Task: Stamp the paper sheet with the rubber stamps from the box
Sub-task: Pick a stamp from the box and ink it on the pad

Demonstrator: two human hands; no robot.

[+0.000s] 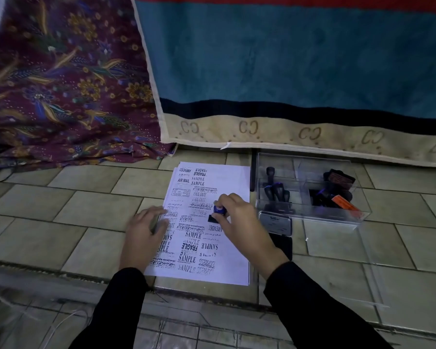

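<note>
A white paper sheet (233, 182) lies on the tiled floor, covered with many black stamped words such as SAMPLE, FRAGILE and EXPRESS. My right hand (239, 222) grips a rubber stamp with a blue handle (219, 210), its black base pressed onto the sheet near the middle right. My left hand (144, 235) rests flat with fingers spread on the sheet's left edge. To the right stands a clear plastic box (312, 212) with several dark-handled stamps (275, 190) in it. An ink pad (277, 224) lies open between the box and the sheet.
A teal and beige towel (287, 71) and a purple patterned cloth (61, 84) hang behind the sheet. The box's clear lid (373, 273) lies on the floor to the right. A step edge (61, 275) crosses the floor near me.
</note>
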